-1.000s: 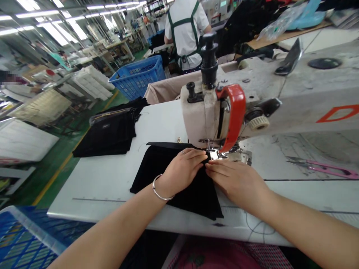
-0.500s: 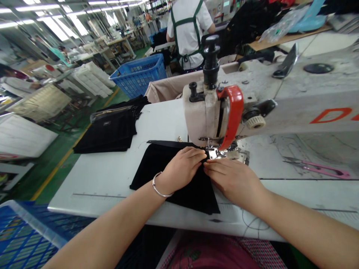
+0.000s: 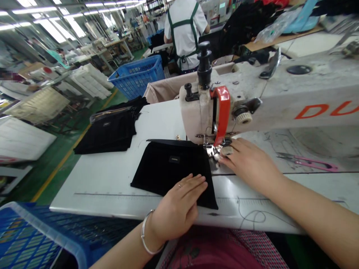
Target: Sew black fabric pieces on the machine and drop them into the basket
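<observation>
The black fabric piece [image 3: 171, 168] is pressed at its near edge by the left hand [image 3: 178, 207], fingers flat and together; the right hand [image 3: 249, 164], fingers loosely together, is laid beside the presser foot [image 3: 214, 151].

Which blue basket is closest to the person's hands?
The blue basket at the bottom left corner, beside the left hand. The other blue basket sits far behind the table.
</observation>
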The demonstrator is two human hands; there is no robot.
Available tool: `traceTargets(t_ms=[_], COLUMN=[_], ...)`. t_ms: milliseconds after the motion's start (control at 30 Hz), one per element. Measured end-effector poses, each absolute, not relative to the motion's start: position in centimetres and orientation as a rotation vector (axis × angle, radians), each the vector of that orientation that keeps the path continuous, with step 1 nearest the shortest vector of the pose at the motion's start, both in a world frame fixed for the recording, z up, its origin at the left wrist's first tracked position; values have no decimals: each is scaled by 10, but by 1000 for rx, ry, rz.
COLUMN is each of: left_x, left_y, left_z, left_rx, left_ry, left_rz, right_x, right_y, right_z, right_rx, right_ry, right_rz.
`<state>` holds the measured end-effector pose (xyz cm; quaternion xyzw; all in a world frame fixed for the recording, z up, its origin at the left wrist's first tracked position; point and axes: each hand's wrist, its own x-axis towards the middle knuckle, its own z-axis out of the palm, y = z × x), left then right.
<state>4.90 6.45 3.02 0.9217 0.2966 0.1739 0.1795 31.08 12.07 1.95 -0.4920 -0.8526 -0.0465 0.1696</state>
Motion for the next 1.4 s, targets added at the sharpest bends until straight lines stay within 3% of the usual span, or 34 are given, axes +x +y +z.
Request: traceTargets(t_ms=[133, 367, 700, 1000, 1400], left_x=[50, 50, 49, 58, 59], left_y=[65, 62, 64, 64, 57], left_z=[27, 26, 35, 28, 18], left_rx=[2442, 2114, 2349, 2833, 2769], left_ry=[970, 1136, 1058, 801, 701], left_rz=[605, 791, 866, 424, 650], right_x=[299, 302, 287, 285, 291], right_y=[116, 43, 33, 28, 24], right_z=[23, 20, 8, -2, 3], right_rx=[-1395, -1122, -870, -885, -827], right_ry=[-2419, -2439, -2409, -2399, -2362], right_rz=[-118, 445, 262, 332, 481])
